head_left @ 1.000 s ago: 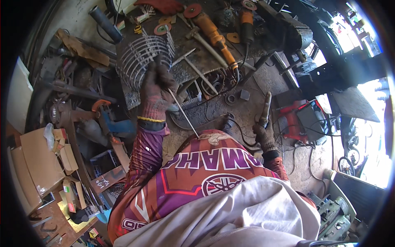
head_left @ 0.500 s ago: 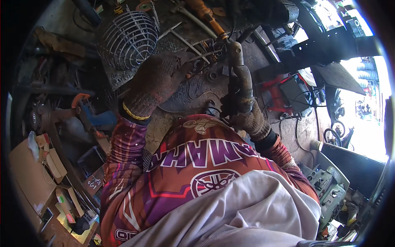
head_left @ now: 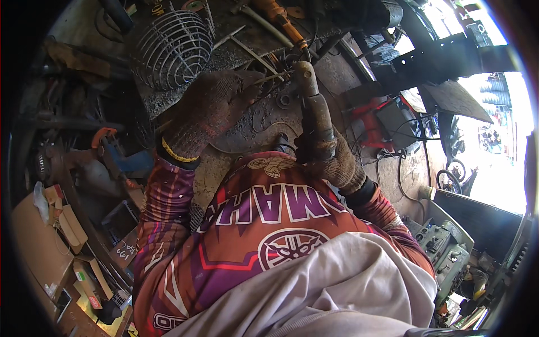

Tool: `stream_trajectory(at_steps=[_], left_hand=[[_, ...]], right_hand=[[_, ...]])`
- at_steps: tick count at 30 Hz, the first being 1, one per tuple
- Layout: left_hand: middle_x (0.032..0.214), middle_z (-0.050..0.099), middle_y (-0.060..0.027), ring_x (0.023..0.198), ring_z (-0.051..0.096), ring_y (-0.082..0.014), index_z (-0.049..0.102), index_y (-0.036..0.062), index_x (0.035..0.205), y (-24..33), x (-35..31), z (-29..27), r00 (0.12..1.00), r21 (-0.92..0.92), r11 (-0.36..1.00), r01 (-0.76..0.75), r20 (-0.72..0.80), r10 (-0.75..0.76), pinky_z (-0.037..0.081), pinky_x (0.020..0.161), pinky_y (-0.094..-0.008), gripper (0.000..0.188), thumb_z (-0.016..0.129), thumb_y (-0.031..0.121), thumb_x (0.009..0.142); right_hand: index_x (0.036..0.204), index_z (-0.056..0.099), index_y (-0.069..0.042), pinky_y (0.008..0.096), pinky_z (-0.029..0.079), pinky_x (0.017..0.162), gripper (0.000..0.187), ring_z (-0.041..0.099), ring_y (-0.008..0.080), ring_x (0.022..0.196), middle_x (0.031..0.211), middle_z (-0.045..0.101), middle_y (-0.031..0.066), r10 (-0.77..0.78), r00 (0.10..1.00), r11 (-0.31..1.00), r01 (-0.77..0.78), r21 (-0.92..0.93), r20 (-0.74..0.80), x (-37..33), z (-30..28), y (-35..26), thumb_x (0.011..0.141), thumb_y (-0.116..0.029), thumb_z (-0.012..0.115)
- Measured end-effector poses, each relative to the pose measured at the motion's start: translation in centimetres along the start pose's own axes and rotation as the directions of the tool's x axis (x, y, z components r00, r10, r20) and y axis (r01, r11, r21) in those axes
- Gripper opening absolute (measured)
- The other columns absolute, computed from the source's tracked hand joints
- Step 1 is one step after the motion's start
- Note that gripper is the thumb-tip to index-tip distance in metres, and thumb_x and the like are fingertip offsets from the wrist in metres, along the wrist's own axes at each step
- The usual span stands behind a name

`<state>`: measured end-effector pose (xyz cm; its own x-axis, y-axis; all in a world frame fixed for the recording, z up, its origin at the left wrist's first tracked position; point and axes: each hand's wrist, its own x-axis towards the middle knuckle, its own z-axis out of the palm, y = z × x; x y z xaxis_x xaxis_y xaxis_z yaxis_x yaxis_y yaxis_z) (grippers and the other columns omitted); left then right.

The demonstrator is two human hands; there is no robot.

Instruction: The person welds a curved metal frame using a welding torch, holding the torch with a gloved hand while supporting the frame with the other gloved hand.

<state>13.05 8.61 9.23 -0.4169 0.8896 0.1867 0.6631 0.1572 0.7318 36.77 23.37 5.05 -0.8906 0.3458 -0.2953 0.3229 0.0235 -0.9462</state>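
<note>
My left hand, in a dark, dirty knitted glove, is closed on a thin metal rod that points right. Its end lies close beside the top of a worn metal cylinder; whether they touch I cannot tell. That cylinder stands roughly upright, with a small hole near its rounded upper end. Around its lower part are the gloved fingers of my right hand, which hide its bottom. Just beyond the left hand, a dome-shaped wire cage rests on the dark workbench.
An orange tool and a hammer lie at the far side. A metal ring sits between the hands. Right of them stand a red-and-grey machine and trailing cables. A blue-and-orange clamp and cardboard are at left.
My right hand has brought the cylinder a little left, nearer the left hand and rod. The left hand keeps its hold on the rod. The whole view has shifted slightly.
</note>
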Motion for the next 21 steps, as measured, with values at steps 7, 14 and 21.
stream_trajectory(at_steps=[7, 14, 21], left_hand=[[0.092, 0.068, -0.014, 0.076, 0.067, -0.0252, 0.067, 0.0063, 0.107, -0.1, -1.0, -0.2, 0.997, 0.293, 0.955, -0.049, -0.041, 0.063, 0.052, 0.065, -0.0324, 0.028, 0.059, 0.027, 0.091], [0.097, 0.067, -0.0129, 0.08, 0.066, -0.0285, 0.065, 0.0093, 0.108, 0.2, -2.3, -0.1, 0.977, 0.385, 0.91, -0.153, -0.081, 0.198, 0.053, 0.064, -0.0353, 0.024, 0.058, 0.022, 0.089], [0.078, 0.062, -0.0086, 0.068, 0.063, -0.0258, 0.062, 0.0134, 0.111, 1.2, -3.3, 0.2, 0.961, 0.522, 0.838, -0.16, -0.11, 0.252, 0.052, 0.057, -0.0361, 0.029, 0.058, 0.011, 0.082]], right_hand=[[0.138, 0.034, -0.003, 0.0338, 0.048, 0.085, 0.088, 0.06, 0.0156, 0.094, 0.102, 0.062, 0.0061, 0.007, 1.0, 0.998, -0.009, 0.067, 0.027, -0.9, 0.7, -1.0, 0.065, -0.01, 0.082], [0.141, 0.031, -0.003, 0.0318, 0.048, 0.084, 0.092, 0.059, 0.0155, 0.094, 0.101, 0.061, 0.0058, 0.026, 0.999, 0.999, -0.027, 0.018, 0.02, -1.8, 1.5, -1.4, 0.064, -0.01, 0.081], [0.141, 0.029, -0.003, 0.0314, 0.047, 0.082, 0.092, 0.057, 0.0142, 0.092, 0.103, 0.059, 0.0054, 0.048, 0.997, 0.994, -0.052, 0.091, 0.056, -2.1, 1.8, -0.6, 0.065, -0.013, 0.08]])
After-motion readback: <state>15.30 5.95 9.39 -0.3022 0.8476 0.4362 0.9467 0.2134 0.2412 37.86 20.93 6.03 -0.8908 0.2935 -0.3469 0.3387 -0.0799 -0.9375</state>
